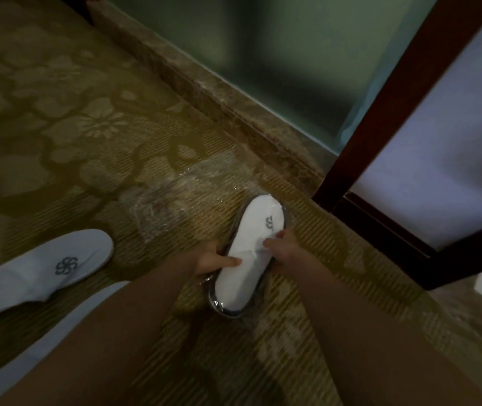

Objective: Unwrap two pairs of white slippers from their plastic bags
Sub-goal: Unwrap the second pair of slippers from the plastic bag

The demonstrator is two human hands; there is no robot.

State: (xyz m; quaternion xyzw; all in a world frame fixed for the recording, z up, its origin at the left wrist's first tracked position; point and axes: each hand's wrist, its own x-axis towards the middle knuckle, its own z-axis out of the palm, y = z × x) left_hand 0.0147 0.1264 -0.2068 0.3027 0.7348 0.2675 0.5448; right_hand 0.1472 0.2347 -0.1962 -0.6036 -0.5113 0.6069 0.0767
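Observation:
A pair of white slippers [247,253] with a grey logo lies stacked on the patterned carpet, still inside clear plastic that shows at its edges. My left hand [215,260] grips the left side of the pack, thumb on top. My right hand [280,244] holds the right side, fingers pinching at the slipper's upper. An empty clear plastic bag [175,197] lies crumpled on the carpet just beyond the pack. At the left, a white slipper [46,265] with the same logo is worn on a foot.
A brown marble threshold [219,104] runs diagonally below a frosted glass panel [278,54]. A dark wooden frame [380,112] with a pale panel stands at the right, close to the pack. Olive floral carpet [58,127] spreads to the left.

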